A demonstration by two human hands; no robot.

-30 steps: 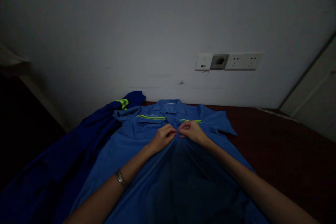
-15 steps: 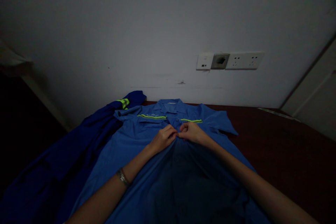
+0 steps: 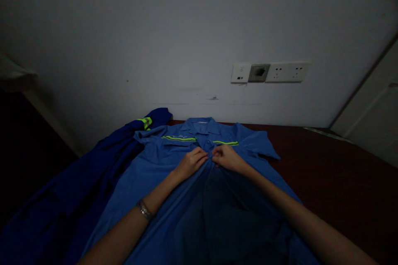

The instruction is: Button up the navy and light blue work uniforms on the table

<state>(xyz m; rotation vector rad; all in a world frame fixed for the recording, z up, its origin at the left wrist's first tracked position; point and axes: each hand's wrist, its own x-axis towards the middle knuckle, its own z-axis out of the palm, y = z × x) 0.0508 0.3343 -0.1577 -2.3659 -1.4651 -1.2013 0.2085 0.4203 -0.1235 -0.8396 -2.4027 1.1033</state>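
Note:
A blue short-sleeved work shirt [image 3: 149, 178] lies face up, its collar toward the wall, with yellow-green stripes across the chest. My left hand [image 3: 192, 162] pinches the shirt's front edge just below chest height. Right beside it, my right hand [image 3: 227, 158] also has its fingers closed on the front placket. Between the two sets of fingertips the cloth is drawn up, and folds run down from there. Whatever small fastening may lie under the fingertips is too small and dark to make out. A metal band circles my left wrist.
A darker blue garment [image 3: 83, 174] with a reflective band is heaped along the left, partly against the shirt. The dark red-brown tabletop [image 3: 323, 165] extends to the right. Behind it stands a pale wall [image 3: 174, 41] with a row of sockets [image 3: 270, 73]. The light is dim.
Both hands stay at the same spot on the shirt front. The fingertips met about half a second ago and are now slightly apart again; the right fingers have shifted a little.

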